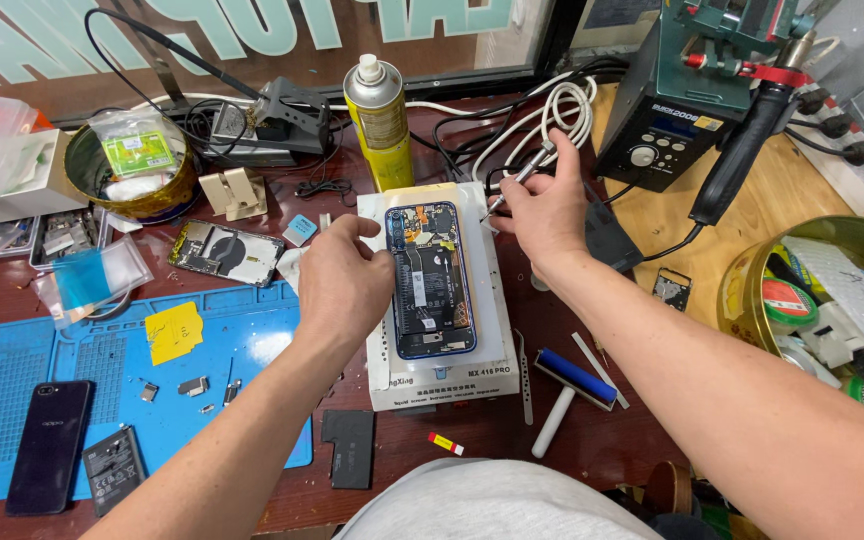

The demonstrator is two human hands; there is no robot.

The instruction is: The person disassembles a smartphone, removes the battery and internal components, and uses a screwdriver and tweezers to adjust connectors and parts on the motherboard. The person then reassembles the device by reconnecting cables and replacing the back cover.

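Observation:
An opened smartphone [430, 280] with its back removed lies face down on a white heating plate [497, 340], its black battery and circuit board exposed. My left hand [344, 278] rests on the phone's left edge, fingers curled against it. My right hand [544, 205] is above the phone's top right corner and grips metal tweezers [514, 182], whose tip points down toward the board near the upper right of the phone.
A yellow spray can [382, 120] stands behind the plate. A soldering station [674, 110] with its black handle is at the back right. A blue work mat [212, 370] on the left holds small parts, a black phone [50, 445] and a battery. A roller [572, 385] lies right of the plate.

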